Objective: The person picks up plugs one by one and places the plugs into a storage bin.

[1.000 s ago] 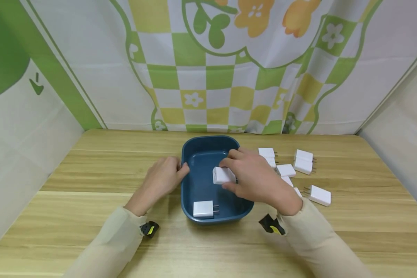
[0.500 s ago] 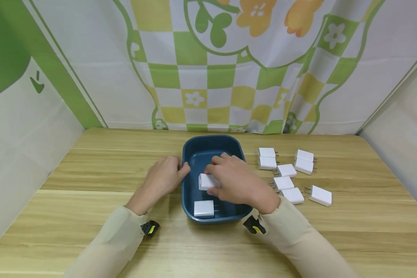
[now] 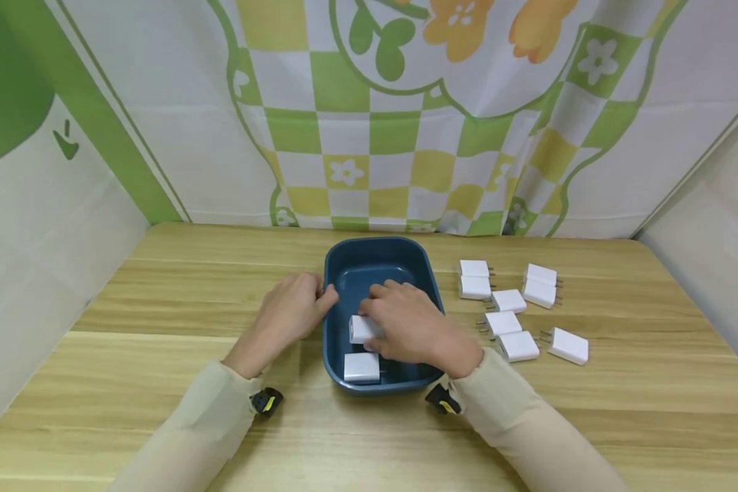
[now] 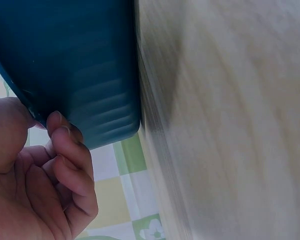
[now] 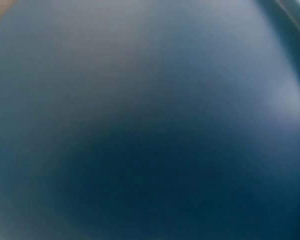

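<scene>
A dark blue plastic bin (image 3: 378, 242) stands on the wooden table. My left hand (image 3: 292, 314) pinches its left rim between thumb and curled fingers, which the left wrist view shows close up at the bin wall (image 4: 90, 75). Inside the bin my right hand (image 3: 408, 324) holds a white charger plug (image 3: 363, 329) between thumb and fingers, low over the floor. Just in front of it, near the bin's front wall, lies another white charger plug (image 3: 361, 367). The right wrist view is filled by the blurred blue bin (image 5: 190, 125), so the held plug is hidden there.
Several white charger plugs lie right of the bin: a stacked-looking pair (image 3: 475, 280), another pair (image 3: 539, 285), a middle group (image 3: 508, 301) and a single plug (image 3: 568, 346). A patterned curtain (image 3: 393, 137) hangs behind the wooden table (image 3: 190, 287).
My right hand has moved left and toward the front of the bin with the charger plug, close to the one lying there. The left hand has kept its grip on the rim.
</scene>
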Demonstrator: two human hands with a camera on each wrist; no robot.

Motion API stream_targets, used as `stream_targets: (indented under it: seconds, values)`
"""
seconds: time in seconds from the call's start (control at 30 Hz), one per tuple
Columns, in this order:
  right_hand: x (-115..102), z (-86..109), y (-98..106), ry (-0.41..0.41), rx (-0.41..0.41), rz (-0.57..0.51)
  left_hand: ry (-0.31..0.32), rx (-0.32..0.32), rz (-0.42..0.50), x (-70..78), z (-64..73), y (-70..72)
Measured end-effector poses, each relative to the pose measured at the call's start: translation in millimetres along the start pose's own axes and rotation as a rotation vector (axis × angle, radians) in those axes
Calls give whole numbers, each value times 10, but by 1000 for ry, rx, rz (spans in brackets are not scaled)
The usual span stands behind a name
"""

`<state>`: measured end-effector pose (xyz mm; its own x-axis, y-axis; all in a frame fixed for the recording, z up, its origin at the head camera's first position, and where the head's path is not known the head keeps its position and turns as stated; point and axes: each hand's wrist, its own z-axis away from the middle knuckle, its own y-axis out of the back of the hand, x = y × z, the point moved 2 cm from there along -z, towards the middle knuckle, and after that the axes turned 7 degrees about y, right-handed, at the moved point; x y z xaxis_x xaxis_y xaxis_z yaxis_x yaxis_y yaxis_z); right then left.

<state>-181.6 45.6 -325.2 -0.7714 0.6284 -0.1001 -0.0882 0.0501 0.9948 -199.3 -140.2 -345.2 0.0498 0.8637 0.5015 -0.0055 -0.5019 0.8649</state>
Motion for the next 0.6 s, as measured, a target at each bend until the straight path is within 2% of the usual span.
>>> stream_targets:
  seconds: [0.6]
  values:
    - [-6,-35,-106,2,-17,31,-1,3,-7,-2,-5,-5]
